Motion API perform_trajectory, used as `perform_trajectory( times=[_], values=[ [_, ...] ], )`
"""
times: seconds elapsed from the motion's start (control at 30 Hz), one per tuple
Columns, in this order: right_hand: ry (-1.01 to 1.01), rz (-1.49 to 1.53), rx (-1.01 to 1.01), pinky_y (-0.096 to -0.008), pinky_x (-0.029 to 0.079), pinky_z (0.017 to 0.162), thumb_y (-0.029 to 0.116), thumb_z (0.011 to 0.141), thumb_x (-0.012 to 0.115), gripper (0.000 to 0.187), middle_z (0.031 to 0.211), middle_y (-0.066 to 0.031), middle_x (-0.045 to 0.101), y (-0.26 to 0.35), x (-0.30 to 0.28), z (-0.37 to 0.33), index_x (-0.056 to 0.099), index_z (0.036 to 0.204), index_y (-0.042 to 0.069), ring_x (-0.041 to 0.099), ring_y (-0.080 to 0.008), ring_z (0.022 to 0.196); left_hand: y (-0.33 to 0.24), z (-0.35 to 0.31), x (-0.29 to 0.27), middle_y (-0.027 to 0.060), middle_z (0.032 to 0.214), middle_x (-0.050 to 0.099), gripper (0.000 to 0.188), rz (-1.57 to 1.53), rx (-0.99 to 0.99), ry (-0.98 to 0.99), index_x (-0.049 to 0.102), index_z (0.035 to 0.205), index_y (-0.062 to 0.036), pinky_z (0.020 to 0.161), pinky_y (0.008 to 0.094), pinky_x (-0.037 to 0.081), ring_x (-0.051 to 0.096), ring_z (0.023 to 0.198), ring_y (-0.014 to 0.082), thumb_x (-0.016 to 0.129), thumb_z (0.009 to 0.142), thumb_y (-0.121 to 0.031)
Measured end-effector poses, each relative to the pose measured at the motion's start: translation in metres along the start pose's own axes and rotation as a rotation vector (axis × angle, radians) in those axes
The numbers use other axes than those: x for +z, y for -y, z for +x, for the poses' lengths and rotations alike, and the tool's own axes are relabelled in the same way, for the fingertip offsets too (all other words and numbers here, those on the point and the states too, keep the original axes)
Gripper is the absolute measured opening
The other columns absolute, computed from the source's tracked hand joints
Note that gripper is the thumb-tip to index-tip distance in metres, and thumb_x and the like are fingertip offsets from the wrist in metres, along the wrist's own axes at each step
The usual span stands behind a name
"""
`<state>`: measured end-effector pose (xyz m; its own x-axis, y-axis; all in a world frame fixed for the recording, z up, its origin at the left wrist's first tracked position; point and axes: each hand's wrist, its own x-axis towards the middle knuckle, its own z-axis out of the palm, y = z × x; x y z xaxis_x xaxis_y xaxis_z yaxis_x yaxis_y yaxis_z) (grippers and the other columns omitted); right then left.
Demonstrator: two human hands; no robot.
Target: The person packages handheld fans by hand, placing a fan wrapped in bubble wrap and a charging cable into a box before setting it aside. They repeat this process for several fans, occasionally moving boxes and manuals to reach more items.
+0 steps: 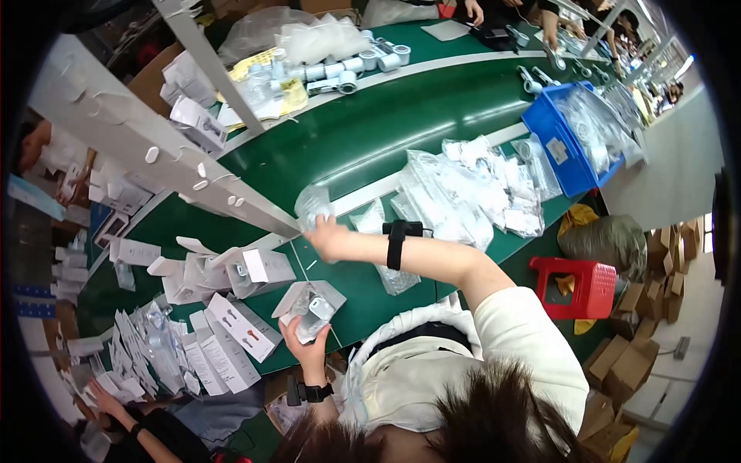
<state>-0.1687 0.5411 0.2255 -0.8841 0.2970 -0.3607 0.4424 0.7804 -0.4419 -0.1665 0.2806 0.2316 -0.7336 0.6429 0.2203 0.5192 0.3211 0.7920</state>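
Note:
My left hand (pixel 307 349), in the lower middle, is closed round an open white carton (pixel 333 296). Inside the carton's mouth sits a white device (pixel 318 309) wrapped in clear plastic. My right arm reaches across the bench to the left. At its end, my right hand (pixel 328 238) has its fingers curled at the lower edge of a clear plastic bag (pixel 313 201), by the foot of the grey post. Part of the right hand's grip is hidden by the back of the hand.
Open white cartons (pixel 258 270) and printed boxes (pixel 243 328) stand to the left. A grey post (pixel 177 158) slants over the green belt (pixel 347 131). Bagged parts (pixel 448 193) lie right of my arm, beside a blue bin (pixel 567 147). A red stool (pixel 575 289) stands at right. Other people work nearby.

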Motion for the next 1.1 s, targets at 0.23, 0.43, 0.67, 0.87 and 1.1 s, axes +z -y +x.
perform_trajectory(
  times=[0.23, 0.43, 0.67, 0.87, 1.1],
  values=[
    [-0.677, 0.401, -0.056, -0.0385, 0.042, 0.082, 0.011, 0.072, 0.060, 0.041, 0.105, -0.0180, 0.052, -0.068, -0.053, -0.119, 0.050, 0.110, 0.004, 0.049, -0.0336, 0.099, -0.011, 0.033, 0.004, 0.0162, 0.123, 0.035, 0.057, -0.168, -0.011, -0.067, 0.046, 0.105, -0.0070, 0.090, 0.0359, 0.035, 0.040, 0.112, 0.0309, 0.076, 0.057, -0.004],
    [-0.742, -0.034, 0.659, -0.0402, 0.043, 0.082, 0.004, 0.069, 0.057, 0.044, 0.107, -0.0214, 0.054, -0.286, -0.092, -0.186, 0.051, 0.113, 0.003, 0.054, -0.0332, 0.097, -0.005, 0.026, -0.011, 0.0163, 0.126, 0.032, 0.054, -0.145, -0.093, -0.134, 0.047, 0.105, -0.0066, 0.091, 0.0353, 0.034, 0.039, 0.114, 0.0304, 0.075, 0.059, -0.004],
    [-0.496, -0.162, 0.773, -0.0363, 0.044, 0.084, 0.015, 0.061, 0.071, 0.050, 0.098, -0.0162, 0.057, -0.359, -0.048, -0.128, 0.055, 0.107, 0.006, 0.054, -0.0318, 0.096, -0.048, 0.002, -0.035, 0.0151, 0.128, 0.030, 0.038, -0.038, -0.102, -0.167, 0.055, 0.100, -0.0048, 0.097, 0.0341, 0.028, 0.034, 0.120, 0.0291, 0.070, 0.066, -0.008],
    [-0.788, -0.002, 0.419, -0.0384, 0.044, 0.071, 0.007, 0.058, 0.071, 0.034, 0.089, -0.0170, 0.058, -0.378, -0.064, -0.171, 0.059, 0.089, 0.001, 0.055, -0.0333, 0.083, -0.077, 0.007, -0.032, 0.0145, 0.108, 0.048, 0.012, 0.211, -0.160, -0.089, 0.062, 0.075, -0.0002, 0.085, 0.0323, 0.038, 0.047, 0.104, 0.0291, 0.068, 0.066, -0.004],
    [-0.938, 0.349, -0.181, -0.0215, 0.043, 0.055, -0.003, 0.067, 0.067, 0.034, 0.079, -0.0083, 0.061, -0.100, -0.138, -0.219, 0.054, 0.097, 0.004, 0.057, -0.0138, 0.065, -0.081, 0.033, -0.019, 0.0093, 0.079, 0.055, 0.012, 0.023, -0.097, -0.165, 0.061, 0.073, 0.0024, 0.058, 0.0273, 0.044, 0.056, 0.065, 0.0202, 0.067, 0.063, 0.001]
  ],
)
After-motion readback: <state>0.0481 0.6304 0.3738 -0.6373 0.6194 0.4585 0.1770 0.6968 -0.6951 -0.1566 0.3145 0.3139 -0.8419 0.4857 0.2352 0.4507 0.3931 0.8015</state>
